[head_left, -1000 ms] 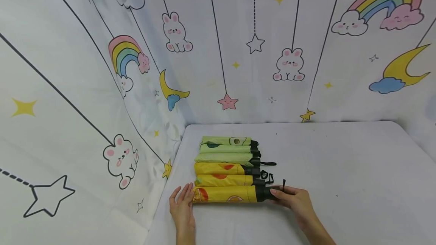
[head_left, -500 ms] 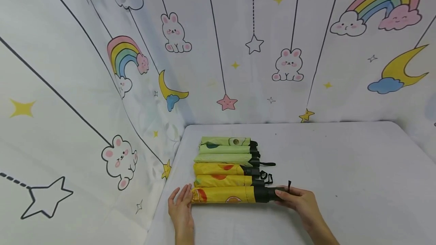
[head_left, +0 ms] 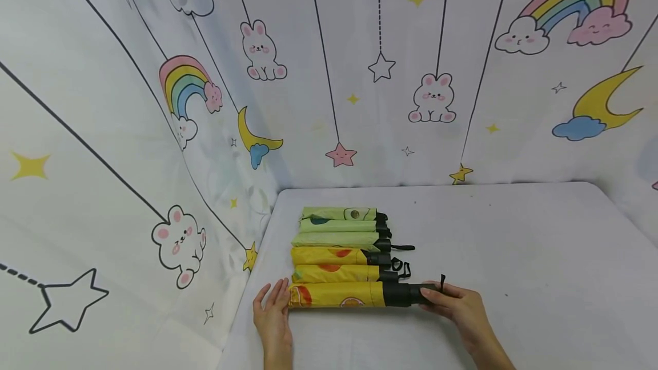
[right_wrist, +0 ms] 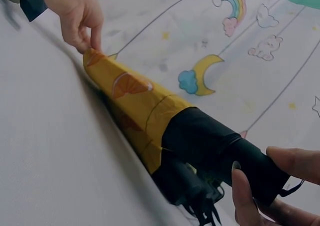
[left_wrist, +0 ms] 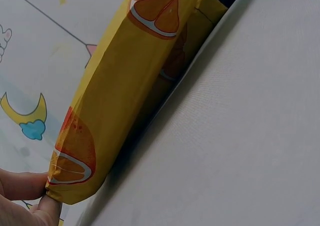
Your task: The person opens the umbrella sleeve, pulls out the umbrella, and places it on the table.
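Note:
A folded yellow umbrella with an orange-slice print and a black handle lies nearest the person, at the front of a row of umbrellas. The left hand pinches its left tip; thumb and finger meet the fabric end in the left wrist view. At the other end, the right hand grips the black handle between thumb and fingers, and a small black wrist strap sticks out beside them. Behind it lie two more yellow umbrellas, partly covered in both wrist views.
Three light green umbrellas with an avocado print lie at the back of the row, handles to the right. The white tabletop stretches to the right. A white patterned cloth hangs behind and at the left.
The right hand has moved to the right, and the black handle extends farther from the yellow fabric. The left hand keeps its pinch on the tip. The other umbrellas lie as before.

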Available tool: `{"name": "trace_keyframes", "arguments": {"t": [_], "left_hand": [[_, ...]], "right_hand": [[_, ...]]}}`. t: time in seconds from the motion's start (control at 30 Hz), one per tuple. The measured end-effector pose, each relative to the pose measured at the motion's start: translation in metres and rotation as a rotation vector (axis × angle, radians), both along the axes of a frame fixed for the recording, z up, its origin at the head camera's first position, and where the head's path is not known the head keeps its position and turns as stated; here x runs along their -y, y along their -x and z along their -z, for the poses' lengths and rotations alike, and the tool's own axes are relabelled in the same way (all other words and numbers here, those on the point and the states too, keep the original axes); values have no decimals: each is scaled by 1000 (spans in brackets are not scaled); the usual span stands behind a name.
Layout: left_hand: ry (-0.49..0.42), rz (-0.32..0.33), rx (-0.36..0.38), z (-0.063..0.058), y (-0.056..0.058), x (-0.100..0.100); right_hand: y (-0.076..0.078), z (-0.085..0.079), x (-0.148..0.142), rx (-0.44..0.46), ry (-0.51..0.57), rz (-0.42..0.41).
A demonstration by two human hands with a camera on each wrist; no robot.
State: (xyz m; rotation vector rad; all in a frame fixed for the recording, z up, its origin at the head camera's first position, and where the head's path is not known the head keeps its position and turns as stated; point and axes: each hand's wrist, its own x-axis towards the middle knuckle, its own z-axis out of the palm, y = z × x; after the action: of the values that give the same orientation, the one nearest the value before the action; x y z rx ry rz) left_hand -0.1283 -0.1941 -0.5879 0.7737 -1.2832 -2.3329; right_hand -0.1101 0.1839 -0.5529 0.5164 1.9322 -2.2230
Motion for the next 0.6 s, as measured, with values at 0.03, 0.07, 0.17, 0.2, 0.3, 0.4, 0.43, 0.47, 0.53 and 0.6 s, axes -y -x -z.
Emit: {"name": "trace_keyframes", "arguments": {"t": [0.03, 0.07, 0.17, 0.2, 0.3, 0.4, 0.43, 0.47, 0.53, 0.6], "left_hand": [[0, 0, 2, 0, 0, 0], [1, 1, 4, 0, 0, 0], [4, 1, 5, 0, 1, 0], [4, -1, 6, 1, 1, 0], [-5, -4, -1, 0, 1, 0], [-16, -6, -4, 0, 1, -1], [-20, -5, -6, 0, 1, -1], [-23, -5, -6, -1, 1, -1], [-21, -5, -5, -1, 1, -1], [-23, -8, -4, -1, 1, -2]], "right_hand": [[0, 0, 0, 2, 1, 1], [0, 0, 0, 4, 3, 4], [-1, 0, -1, 9, 12, 14], [-1, 0, -2, 10, 14, 17], [-1, 0, -3, 12, 15, 23], [-2, -1, -5, 10, 16, 26], [-2, -1, -5, 10, 17, 26], [-2, -1, -6, 10, 18, 26], [-3, -2, -6, 9, 19, 25], [-3, -3, -7, 11, 16, 26]]}}
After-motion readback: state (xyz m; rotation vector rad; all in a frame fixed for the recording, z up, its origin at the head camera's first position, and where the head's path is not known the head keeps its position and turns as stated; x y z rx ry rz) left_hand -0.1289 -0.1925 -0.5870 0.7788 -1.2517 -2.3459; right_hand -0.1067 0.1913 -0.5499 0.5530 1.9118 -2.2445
